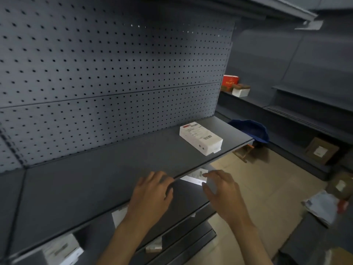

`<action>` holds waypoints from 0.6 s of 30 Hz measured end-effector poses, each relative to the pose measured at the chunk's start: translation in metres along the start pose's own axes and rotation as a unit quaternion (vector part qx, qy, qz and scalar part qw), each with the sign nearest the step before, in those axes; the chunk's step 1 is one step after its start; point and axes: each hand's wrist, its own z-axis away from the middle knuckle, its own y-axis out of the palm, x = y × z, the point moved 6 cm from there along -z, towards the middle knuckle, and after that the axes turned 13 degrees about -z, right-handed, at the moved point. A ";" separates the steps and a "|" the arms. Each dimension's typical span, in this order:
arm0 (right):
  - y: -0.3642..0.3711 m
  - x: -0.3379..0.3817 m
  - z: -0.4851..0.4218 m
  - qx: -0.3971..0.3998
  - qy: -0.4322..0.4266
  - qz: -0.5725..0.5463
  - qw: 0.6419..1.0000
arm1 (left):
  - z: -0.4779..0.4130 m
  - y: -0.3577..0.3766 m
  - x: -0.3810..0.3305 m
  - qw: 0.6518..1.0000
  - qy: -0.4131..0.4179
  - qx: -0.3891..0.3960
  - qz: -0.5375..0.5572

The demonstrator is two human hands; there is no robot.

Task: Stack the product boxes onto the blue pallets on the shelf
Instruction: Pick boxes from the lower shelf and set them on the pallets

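Note:
A white product box [201, 138] with a red-edged label lies flat on the dark grey shelf [107, 169], near its right end. A second white box [194, 177] sits on the lower shelf, mostly hidden under the upper shelf's front edge. My left hand [152, 192] hovers over the front edge of the upper shelf with fingers spread and holds nothing. To its right, my right hand [223, 190] reaches toward the lower white box with fingers spread, its fingertips close to the box. A blue object [250, 130] lies beyond the shelf's right end.
A pegboard back panel [114, 73] rises behind the shelf. More white boxes [63, 249] sit on lower shelves at the left. Red, brown and white boxes [235, 86] stand on a far shelf. Brown cartons [321, 153] and a white parcel [321, 206] lie on the floor at right.

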 end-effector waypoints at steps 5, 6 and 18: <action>-0.008 -0.040 -0.059 0.008 -0.035 -0.016 0.999 | -0.014 0.017 -0.026 0.997 -0.056 0.020 -0.046; -0.009 -0.049 -0.071 0.012 -0.046 -0.023 0.999 | -0.015 0.019 -0.030 0.996 -0.065 0.028 -0.058; 0.031 -0.101 -0.175 0.095 -0.120 -0.064 0.986 | 0.010 0.020 -0.062 0.969 -0.179 0.097 -0.137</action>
